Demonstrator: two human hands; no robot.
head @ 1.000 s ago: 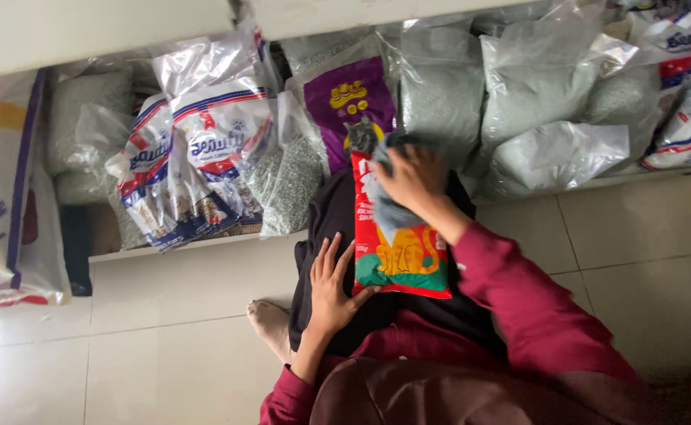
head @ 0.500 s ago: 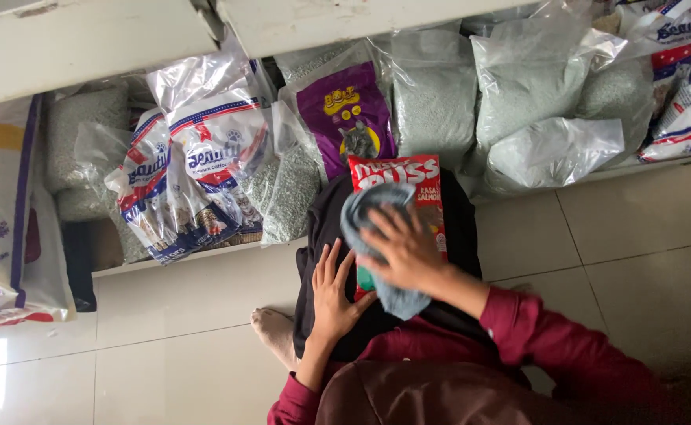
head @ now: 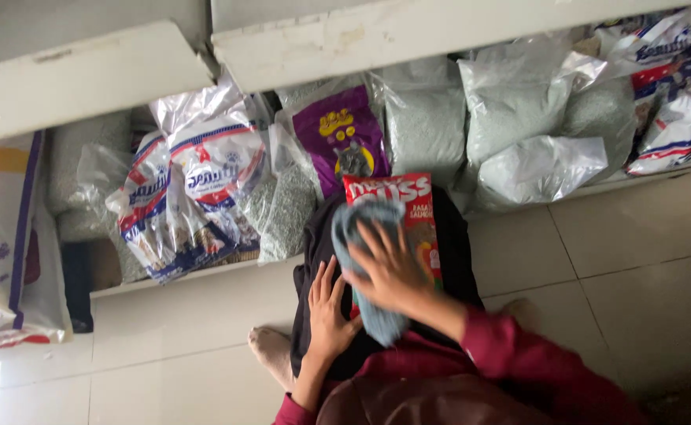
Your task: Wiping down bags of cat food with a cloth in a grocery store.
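A red and orange pet-food bag point(head: 410, 211) lies on my lap over dark trousers. My right hand point(head: 389, 266) presses a grey-blue cloth point(head: 359, 228) flat against the front of the bag. My left hand point(head: 330, 308) rests on the bag's lower left edge with fingers spread, steadying it. The cloth and my right hand hide most of the bag's front.
A low white shelf point(head: 196, 274) holds a purple pet-food bag point(head: 347, 142), red-white-blue bags point(head: 192, 197) and several clear sacks of grey-green pellets point(head: 519, 118). A large sack point(head: 3, 236) stands at the left. My bare foot point(head: 271, 348) rests on the tiled floor point(head: 637, 267).
My right hand with the cloth has slid down the bag from its top edge to its middle. The left hand has stayed at the lower edge.
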